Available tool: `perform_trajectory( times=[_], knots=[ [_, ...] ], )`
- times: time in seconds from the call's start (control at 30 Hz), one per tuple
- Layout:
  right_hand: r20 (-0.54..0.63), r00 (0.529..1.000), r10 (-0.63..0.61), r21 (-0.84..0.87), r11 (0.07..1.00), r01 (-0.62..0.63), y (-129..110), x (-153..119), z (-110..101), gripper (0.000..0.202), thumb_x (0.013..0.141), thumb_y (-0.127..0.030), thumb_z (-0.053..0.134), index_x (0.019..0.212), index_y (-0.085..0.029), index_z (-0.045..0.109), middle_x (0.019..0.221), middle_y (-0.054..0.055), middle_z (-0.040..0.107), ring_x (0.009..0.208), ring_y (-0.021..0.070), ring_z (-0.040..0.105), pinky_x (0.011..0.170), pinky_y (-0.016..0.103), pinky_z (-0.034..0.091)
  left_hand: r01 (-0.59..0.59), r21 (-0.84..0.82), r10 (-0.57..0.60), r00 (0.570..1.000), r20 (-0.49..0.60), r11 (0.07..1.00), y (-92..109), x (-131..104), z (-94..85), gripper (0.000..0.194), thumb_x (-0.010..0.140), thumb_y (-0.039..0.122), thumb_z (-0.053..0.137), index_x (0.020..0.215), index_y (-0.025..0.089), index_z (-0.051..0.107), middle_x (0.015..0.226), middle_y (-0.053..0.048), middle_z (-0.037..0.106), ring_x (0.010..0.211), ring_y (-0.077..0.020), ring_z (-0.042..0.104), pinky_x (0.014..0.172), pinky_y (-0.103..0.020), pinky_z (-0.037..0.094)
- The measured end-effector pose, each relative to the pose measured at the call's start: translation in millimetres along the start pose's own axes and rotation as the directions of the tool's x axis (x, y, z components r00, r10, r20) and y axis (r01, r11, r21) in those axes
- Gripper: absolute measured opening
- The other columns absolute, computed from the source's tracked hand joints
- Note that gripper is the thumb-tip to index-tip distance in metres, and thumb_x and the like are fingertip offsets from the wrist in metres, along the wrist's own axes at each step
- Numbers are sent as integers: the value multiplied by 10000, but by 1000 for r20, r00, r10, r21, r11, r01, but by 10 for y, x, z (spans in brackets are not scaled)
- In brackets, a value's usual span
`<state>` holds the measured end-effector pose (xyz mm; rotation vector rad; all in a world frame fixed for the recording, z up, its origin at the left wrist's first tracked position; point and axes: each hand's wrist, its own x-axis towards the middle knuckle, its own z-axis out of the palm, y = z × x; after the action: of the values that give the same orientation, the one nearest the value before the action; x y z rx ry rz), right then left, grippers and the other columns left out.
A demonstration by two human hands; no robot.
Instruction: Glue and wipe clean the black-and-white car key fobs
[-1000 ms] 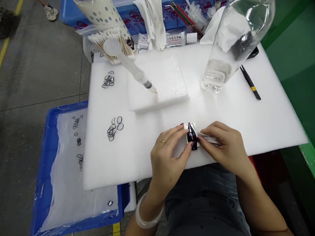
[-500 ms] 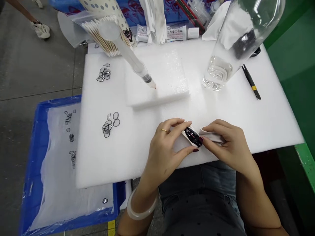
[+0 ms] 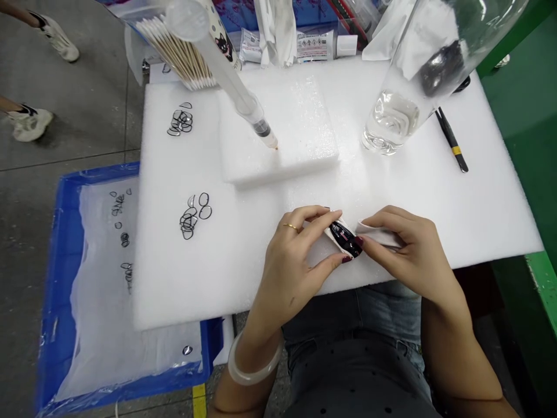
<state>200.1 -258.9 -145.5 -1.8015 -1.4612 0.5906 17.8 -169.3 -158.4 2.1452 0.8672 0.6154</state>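
My left hand (image 3: pixel 300 255) grips a small glossy black oval part (image 3: pixel 343 238) between thumb and fingers, near the front edge of the white foam board (image 3: pixel 243 261). White material shows along the part's left side. Folded in my right hand (image 3: pixel 404 249) is a white cloth (image 3: pixel 378 234), pinched between thumb and fingers. The right thumb touches the right end of the black part. Two piles of thin black-edged rings, an upper pile (image 3: pixel 180 121) and a lower pile (image 3: pixel 189 222), lie on the board to the left.
A syringe (image 3: pixel 243 104) leans tip-down on a foam block (image 3: pixel 300 128). Behind are cotton swabs (image 3: pixel 174 52) and a tube (image 3: pixel 315 46). On the right stand a clear bottle (image 3: pixel 395 116) with liquid and tweezers (image 3: pixel 452 142). A blue tray (image 3: pixel 56 278) sits lower left; a person's shoes (image 3: pixel 32 123) are beyond.
The view has shifted slightly. Both hands keep their hold on the black part and the cloth. At the upper left, the other person's feet have moved, and a second shoe is now visible.
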Motion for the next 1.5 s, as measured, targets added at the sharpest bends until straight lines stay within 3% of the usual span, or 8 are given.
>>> perform_trajectory(
  times=[0.27, 0.57, 0.7, 1.03, 1.2, 1.37, 1.43, 1.5],
  knots=[
    [-256, 898, -359, -154, 932, 328, 72, -191, 115, 253, 833, -41, 664, 1016, -215, 679, 846, 41, 656, 674, 133, 626, 518, 256, 500, 21, -26, -22, 999, -24, 999, 20, 15, 21, 378, 860, 215, 729, 1228, 261, 657, 1201, -44, 637, 1137, -228, 595, 981, -388, 523],
    [-273, 903, -331, -125, 943, 308, 71, -166, 124, 248, 841, -58, 653, 1013, -234, 679, 842, 34, 665, 677, 147, 639, 520, 273, 525, 6, 45, -3, 998, -70, 999, 49, 21, 47, 336, 856, 191, 704, 1186, 240, 662, 1131, -44, 642, 1082, -223, 606, 949, -382, 534],
    [-283, 894, -347, -153, 937, 316, 90, -173, 127, 268, 834, -35, 655, 1038, -207, 674, 840, 44, 653, 683, 141, 618, 540, 268, 501, -34, -2, 34, 998, 56, 999, -10, 20, -35, 442, 864, 216, 710, 1292, 256, 609, 1212, -61, 606, 1145, -238, 577, 1002, -405, 510],
    [32, 872, -488, -305, 826, 473, 57, -150, 3, 189, 916, -166, 578, 1052, -206, 703, 812, 36, 577, 637, 123, 507, 515, 255, 416, -38, -27, 42, 989, 139, 999, -72, 3, -90, 557, 849, 290, 739, 1374, 272, 553, 1280, -72, 571, 1209, -250, 537, 1050, -417, 476],
    [-236, 923, -303, -561, 819, 125, -24, 134, -193, 337, 917, -271, 620, 1251, -226, 629, 1083, 142, 631, 946, 291, 579, 747, 427, 492, 31, -182, -15, 996, 93, 983, -117, -25, -110, 954, 657, 760, 712, 1454, 302, 456, 1403, -102, 527, 1282, -319, 507, 1027, -465, 491],
    [0, 969, -247, -456, 862, 219, -244, 29, 214, 535, 904, -251, 590, 1405, -105, 474, 963, 124, 690, 849, 269, 607, 734, 421, 512, 63, -390, -93, 994, -57, 919, -171, -65, -101, 799, 783, 808, 490, 1390, 290, 529, 1375, -102, 576, 1246, -288, 565, 946, -369, 548],
    [-148, 966, -212, -437, 890, 128, -19, -103, 31, 550, 904, -206, 568, 1438, -145, 452, 1015, 101, 700, 855, 231, 629, 748, 383, 522, 79, -372, -115, 991, -74, 925, -170, -82, -101, 721, 822, 766, 509, 1359, 288, 558, 1369, -90, 581, 1243, -281, 567, 952, -360, 548],
    [-462, 879, -120, -470, 873, -128, 445, -279, -482, 574, 884, -266, 616, 1439, -218, 478, 1116, 94, 697, 877, 219, 652, 772, 379, 522, 90, -318, -118, 991, -67, 944, -152, -96, -105, 623, 865, 708, 531, 1331, 297, 581, 1355, -73, 582, 1233, -272, 566, 965, -364, 541]
  ],
)
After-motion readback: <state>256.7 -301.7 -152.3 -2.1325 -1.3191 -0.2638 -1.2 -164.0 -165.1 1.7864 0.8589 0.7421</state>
